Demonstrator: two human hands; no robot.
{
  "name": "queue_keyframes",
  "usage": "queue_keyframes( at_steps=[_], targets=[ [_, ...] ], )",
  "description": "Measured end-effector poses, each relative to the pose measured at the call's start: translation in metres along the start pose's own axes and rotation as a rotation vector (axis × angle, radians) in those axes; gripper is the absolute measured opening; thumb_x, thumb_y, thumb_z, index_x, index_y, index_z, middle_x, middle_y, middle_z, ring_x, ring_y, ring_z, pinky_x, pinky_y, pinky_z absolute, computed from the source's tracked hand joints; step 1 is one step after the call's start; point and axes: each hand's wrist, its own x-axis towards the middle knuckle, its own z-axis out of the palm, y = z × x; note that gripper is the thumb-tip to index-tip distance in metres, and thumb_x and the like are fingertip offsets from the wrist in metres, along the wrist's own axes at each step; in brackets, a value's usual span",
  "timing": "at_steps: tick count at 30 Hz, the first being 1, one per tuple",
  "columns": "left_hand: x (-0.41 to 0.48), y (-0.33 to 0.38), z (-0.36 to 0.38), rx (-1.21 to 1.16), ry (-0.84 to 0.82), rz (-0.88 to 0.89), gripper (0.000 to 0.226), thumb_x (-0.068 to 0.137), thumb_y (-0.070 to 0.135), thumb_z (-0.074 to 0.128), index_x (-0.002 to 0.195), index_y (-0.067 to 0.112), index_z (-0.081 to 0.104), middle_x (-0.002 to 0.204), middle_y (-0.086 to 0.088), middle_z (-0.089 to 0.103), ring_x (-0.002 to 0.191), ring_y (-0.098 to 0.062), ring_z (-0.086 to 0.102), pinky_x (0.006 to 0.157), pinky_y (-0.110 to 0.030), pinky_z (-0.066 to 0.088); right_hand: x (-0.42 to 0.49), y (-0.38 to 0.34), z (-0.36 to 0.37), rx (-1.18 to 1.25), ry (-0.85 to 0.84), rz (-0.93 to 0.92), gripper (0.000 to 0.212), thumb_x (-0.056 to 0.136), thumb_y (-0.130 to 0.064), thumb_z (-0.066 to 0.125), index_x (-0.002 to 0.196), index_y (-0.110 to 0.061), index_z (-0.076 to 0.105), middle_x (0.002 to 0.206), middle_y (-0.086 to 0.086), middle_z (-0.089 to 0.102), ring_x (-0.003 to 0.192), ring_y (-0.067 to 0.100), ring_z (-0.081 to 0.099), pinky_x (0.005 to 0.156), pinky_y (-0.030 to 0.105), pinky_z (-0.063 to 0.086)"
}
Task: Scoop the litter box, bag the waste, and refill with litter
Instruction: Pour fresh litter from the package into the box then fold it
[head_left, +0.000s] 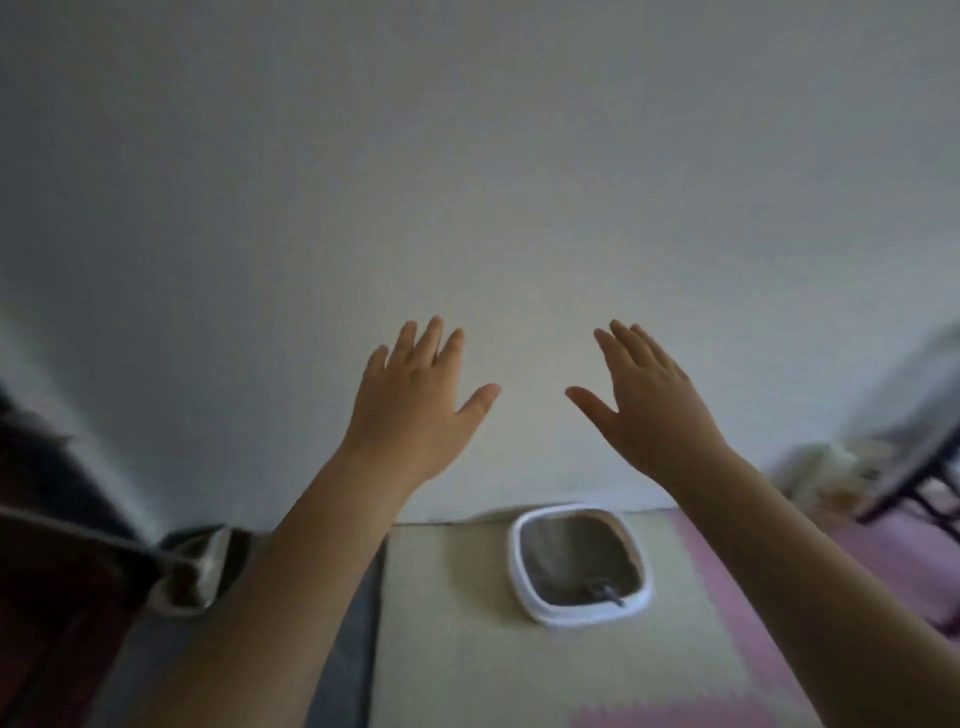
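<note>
Far to the left of the litter box (574, 617), a dark reddish-brown shape (57, 597) fills the edge of the view, too blurred to name. Just beside it, closer to the box, a pale, shiny bag-like object (208, 566) sits low on the floor; what it is cannot be told. A grey strip of flooring (358, 629) runs between that object and the cream mat (452, 634) on which the box stands.

Above and left of the box, the left hand (415, 400) is raised with its back to the camera. Its fingers are straight and slightly apart, the thumb spread wide, and it holds nothing. Its bare forearm crosses the grey strip in the view.

The litter box itself is white with rounded corners and sits on the floor close against the plain white wall (467, 182). Grey litter (576, 545) fills it. A dark scoop (603, 593) lies in the litter at the near edge of the box, its handle pointing toward the rim.

Above and right of the box, the right hand (652, 408) mirrors the other: raised, back to the camera, fingers straight, thumb spread wide, empty. Both hands are well apart from the box and from each other.

Right of the box, pink foam mats (737, 608) with toothed edges join the cream one. Farther right stands blurred furniture with dark legs (904, 488).
</note>
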Motion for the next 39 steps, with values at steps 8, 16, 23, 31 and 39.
queue_keyframes(
  at_steps=[8,16,23,31,39],
  targets=[
    [0.102,0.219,0.052,-0.021,-0.072,0.42,0.075,0.091,0.064,0.015,0.152,0.021,0.012,0.16,-0.003,0.008,0.147,-0.024,0.006,0.118,-0.043,0.013,-0.067,0.232,-0.059,-0.09,0.061,0.457,0.073,0.093,-0.053,0.042,0.15,-0.009,0.024,0.158,0.01,0.022,0.147,0.025,0.014,0.119,0.038,0.013],
    [0.192,0.352,0.138,-0.118,-0.198,0.618,0.072,0.094,0.061,0.019,0.152,0.021,0.006,0.161,-0.003,0.002,0.147,-0.022,0.0,0.117,-0.042,0.006,-0.086,0.359,-0.034,-0.127,0.038,0.664,0.078,0.092,-0.053,0.046,0.152,-0.011,0.018,0.159,0.007,0.018,0.147,0.021,0.014,0.117,0.032,0.011],
    [0.279,0.458,0.211,-0.212,-0.289,0.737,0.073,0.095,0.06,0.023,0.152,0.019,0.007,0.161,-0.004,0.003,0.147,-0.023,0.001,0.118,-0.043,0.008,-0.061,0.472,-0.037,-0.196,0.038,0.809,0.076,0.093,-0.053,0.046,0.151,-0.012,0.02,0.158,0.006,0.02,0.146,0.021,0.016,0.113,0.027,0.006],
    [0.341,0.585,0.267,-0.254,-0.336,0.833,0.071,0.095,0.056,0.031,0.151,0.016,0.015,0.159,-0.007,0.014,0.146,-0.026,0.011,0.117,-0.044,0.016,-0.068,0.586,-0.031,-0.171,0.01,0.935,0.075,0.092,-0.052,0.046,0.151,-0.012,0.022,0.158,0.006,0.022,0.147,0.02,0.015,0.118,0.031,0.009],
    [0.399,0.717,0.308,-0.214,-0.308,0.812,0.07,0.096,0.054,0.032,0.152,0.017,0.011,0.16,-0.005,0.009,0.147,-0.024,0.006,0.118,-0.042,0.013,-0.046,0.746,-0.035,-0.108,0.049,0.93,0.077,0.093,-0.051,0.048,0.152,-0.013,0.016,0.16,0.004,0.015,0.148,0.019,0.009,0.114,0.026,0.001]
  ],
)
